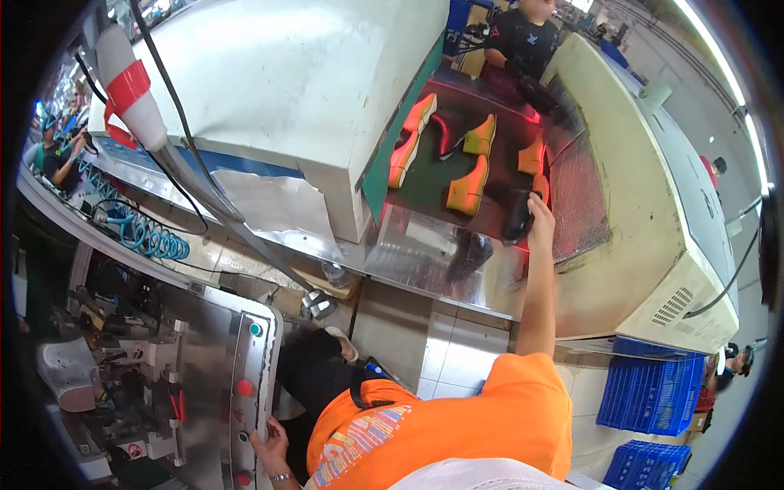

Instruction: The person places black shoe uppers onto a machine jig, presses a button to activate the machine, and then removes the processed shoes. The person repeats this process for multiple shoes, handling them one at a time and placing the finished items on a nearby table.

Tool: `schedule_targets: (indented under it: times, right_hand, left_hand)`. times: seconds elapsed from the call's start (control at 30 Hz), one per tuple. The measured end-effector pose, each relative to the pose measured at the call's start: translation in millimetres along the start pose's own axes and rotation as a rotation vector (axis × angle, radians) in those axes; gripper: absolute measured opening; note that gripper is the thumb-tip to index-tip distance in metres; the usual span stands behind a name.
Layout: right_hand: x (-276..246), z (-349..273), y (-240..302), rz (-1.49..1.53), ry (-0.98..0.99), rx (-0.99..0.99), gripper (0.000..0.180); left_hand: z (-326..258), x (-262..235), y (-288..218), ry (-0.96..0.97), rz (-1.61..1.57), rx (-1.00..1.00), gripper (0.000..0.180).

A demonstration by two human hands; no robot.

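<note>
My right hand [540,222] reaches out to the near right end of a red-lit conveyor and grips a black shoe upper [518,217]. Past it on the belt stand several yellow shoe pieces, glowing orange in the red light; the closest is a yellow shoe piece [468,189]. A dark shoe piece [447,135] lies among them. At the lower left, my left hand [273,451] rests at the edge of a metal control panel [260,359], fingers apart and holding nothing. Its fingertips are beside a black button [242,437].
Pale machine housings flank the belt: a large box [278,90] on the left, a cream hood [629,204] on the right. A thick grey cable [220,204] hangs at left. Blue crates [653,396] stand lower right. Another person [523,41] is at the belt's far end.
</note>
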State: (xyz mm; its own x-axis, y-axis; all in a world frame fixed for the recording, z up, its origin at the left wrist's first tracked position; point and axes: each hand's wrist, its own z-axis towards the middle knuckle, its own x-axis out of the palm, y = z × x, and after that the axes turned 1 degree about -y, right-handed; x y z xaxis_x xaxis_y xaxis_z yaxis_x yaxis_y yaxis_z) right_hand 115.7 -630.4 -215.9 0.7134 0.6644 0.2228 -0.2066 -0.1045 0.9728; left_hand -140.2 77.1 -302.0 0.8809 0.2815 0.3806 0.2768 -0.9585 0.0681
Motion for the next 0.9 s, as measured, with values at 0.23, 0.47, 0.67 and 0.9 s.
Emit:
schedule_targets:
  times: [0.23,0.47,0.67,0.9]
  right_hand:
    - [64,-150,71,-0.27,0.348,0.111,0.033]
    - [144,-263,124,0.078,0.952,0.213,0.035]
    - [201,-311,100,0.414,1.47,0.293,0.036]
    - [297,-382,108,0.37,1.568,0.523,0.05]
  left_hand:
    - [-26,12,53,0.169,0.296,-0.202,0.066]
    - [-81,70,180,0.996,1.297,-0.077,0.069]
    - [-79,101,175,1.404,1.048,0.783,0.062]
    - [-168,115,123,1.068,0.809,1.087,0.025]
